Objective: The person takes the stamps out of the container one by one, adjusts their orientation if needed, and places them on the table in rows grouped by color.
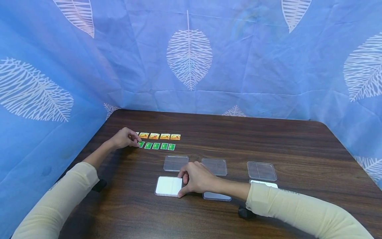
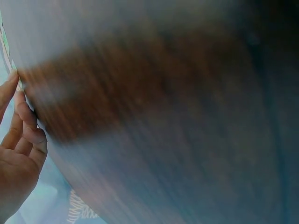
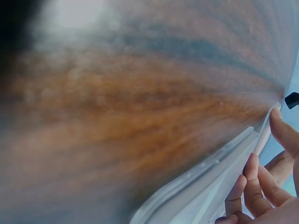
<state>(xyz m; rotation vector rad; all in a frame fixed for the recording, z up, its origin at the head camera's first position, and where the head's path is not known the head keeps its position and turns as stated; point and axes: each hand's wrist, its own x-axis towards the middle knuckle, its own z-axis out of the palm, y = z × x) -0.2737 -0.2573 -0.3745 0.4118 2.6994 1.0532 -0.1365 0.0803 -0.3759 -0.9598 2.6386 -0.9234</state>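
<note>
At the far left, my left hand point(image 1: 125, 137) pinches the end green card point(image 1: 141, 144) of a short row between thumb and fingertips. Only a thin edge of that card shows in the left wrist view, by the fingertips. My right hand point(image 1: 198, 178) holds the right side of a flat clear plastic case point(image 1: 167, 186) with white inside, thumb at the near corner and fingers at the far one. Beyond the case lies a clear lid point(image 1: 176, 163). The right forearm partly covers a second white-filled case point(image 1: 217, 196).
Several orange picture cards point(image 1: 154, 136) form a row behind the green ones. Two more clear lids, a middle lid point(image 1: 219, 167) and a right lid point(image 1: 262, 171), lie on the brown table point(image 1: 298, 146). A third white-filled case point(image 1: 264, 183) is partly behind the right sleeve. Blue leaf-patterned cloth point(image 1: 238, 66) surrounds the table.
</note>
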